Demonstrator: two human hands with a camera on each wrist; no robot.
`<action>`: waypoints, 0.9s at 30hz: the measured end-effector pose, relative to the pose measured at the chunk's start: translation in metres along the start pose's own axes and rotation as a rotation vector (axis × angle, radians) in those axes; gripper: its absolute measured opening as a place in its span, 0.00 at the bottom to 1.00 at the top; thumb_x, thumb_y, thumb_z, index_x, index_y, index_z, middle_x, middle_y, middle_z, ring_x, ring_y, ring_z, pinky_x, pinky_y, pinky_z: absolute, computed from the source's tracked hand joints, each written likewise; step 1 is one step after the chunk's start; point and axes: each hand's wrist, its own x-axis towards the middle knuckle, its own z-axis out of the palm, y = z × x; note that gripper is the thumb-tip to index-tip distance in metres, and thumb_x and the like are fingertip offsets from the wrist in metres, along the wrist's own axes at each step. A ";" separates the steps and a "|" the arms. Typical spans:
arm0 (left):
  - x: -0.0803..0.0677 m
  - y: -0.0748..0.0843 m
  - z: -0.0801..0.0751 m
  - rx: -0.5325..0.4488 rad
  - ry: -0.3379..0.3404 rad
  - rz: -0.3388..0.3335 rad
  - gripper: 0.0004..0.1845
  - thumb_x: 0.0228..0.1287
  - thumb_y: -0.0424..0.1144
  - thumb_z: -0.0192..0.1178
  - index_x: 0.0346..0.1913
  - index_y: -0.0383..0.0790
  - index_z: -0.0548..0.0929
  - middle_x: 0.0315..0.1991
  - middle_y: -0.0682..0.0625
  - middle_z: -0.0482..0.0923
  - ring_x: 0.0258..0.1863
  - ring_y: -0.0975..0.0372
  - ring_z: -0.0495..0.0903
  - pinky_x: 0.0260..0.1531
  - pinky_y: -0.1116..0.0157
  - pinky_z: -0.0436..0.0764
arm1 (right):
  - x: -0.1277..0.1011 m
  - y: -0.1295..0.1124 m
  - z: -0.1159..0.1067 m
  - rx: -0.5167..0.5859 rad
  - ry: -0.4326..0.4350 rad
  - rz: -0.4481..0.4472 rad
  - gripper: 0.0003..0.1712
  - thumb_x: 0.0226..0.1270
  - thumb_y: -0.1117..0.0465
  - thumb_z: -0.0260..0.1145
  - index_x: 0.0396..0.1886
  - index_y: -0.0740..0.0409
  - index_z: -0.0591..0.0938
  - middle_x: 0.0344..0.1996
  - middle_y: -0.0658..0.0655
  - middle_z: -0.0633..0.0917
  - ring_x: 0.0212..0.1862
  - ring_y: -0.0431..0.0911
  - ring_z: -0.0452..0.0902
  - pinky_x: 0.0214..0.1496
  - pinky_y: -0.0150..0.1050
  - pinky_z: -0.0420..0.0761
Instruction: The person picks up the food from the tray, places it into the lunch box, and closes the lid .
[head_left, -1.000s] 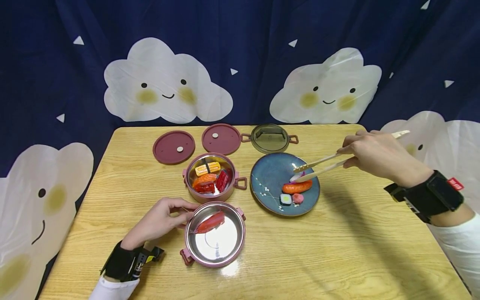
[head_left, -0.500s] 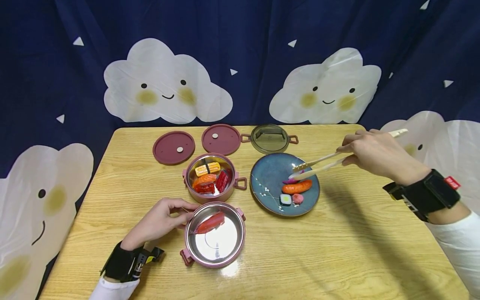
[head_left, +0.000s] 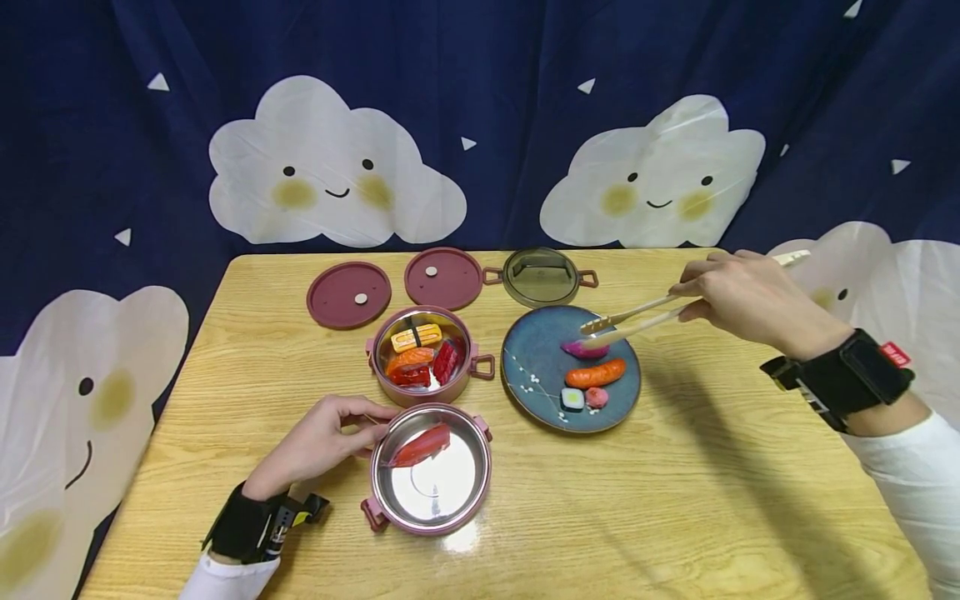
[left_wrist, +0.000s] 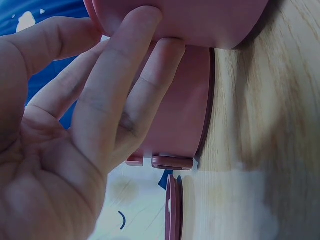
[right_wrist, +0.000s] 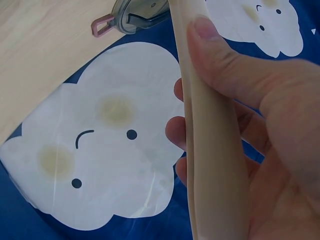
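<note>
My right hand grips pale tongs, their tips over the blue plate. One tip overlaps a purple toy food piece; I cannot tell whether the tongs pinch it. On that plate also lie an orange sausage, a sushi roll and a small pink ball. My left hand rests its fingertips against the outer wall of the near pink pot, which holds one red piece. In the left wrist view, the fingers lie fairly straight against the pot.
Behind the near pot stands a second pink pot with several toy foods, its handle towards the plate. Two maroon lids and a glass lid lie at the back. A dark blue cloud-print curtain hangs beyond the wooden table.
My right hand and the tongs have shifted slightly left. The purple piece has moved a little left and up on the plate. My left hand and both pots stay put.
</note>
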 end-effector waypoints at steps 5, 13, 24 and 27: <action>0.000 0.001 0.000 0.000 0.004 -0.001 0.13 0.73 0.36 0.67 0.57 0.45 0.91 0.53 0.50 0.91 0.52 0.65 0.84 0.53 0.67 0.80 | 0.001 0.003 0.000 -0.003 -0.002 0.000 0.15 0.45 0.56 0.86 0.36 0.52 0.94 0.35 0.49 0.90 0.37 0.49 0.87 0.29 0.42 0.75; 0.001 0.000 0.000 -0.004 0.009 -0.004 0.13 0.73 0.36 0.67 0.56 0.45 0.91 0.53 0.50 0.91 0.51 0.65 0.85 0.54 0.67 0.81 | 0.003 0.007 0.001 -0.003 -0.017 0.017 0.16 0.46 0.57 0.87 0.37 0.53 0.94 0.36 0.51 0.90 0.36 0.49 0.87 0.30 0.43 0.77; 0.001 0.001 0.001 0.002 0.009 -0.013 0.12 0.73 0.37 0.67 0.56 0.45 0.91 0.53 0.50 0.91 0.54 0.60 0.85 0.55 0.67 0.81 | 0.006 0.013 0.005 0.005 -0.032 0.039 0.16 0.48 0.58 0.86 0.39 0.53 0.94 0.37 0.50 0.91 0.35 0.48 0.86 0.30 0.44 0.79; 0.000 0.001 0.001 0.005 0.008 -0.013 0.12 0.73 0.37 0.67 0.56 0.46 0.91 0.52 0.51 0.91 0.54 0.60 0.85 0.55 0.66 0.81 | 0.006 0.013 0.004 0.012 -0.036 0.055 0.17 0.48 0.57 0.86 0.40 0.53 0.94 0.37 0.51 0.91 0.34 0.49 0.86 0.29 0.44 0.78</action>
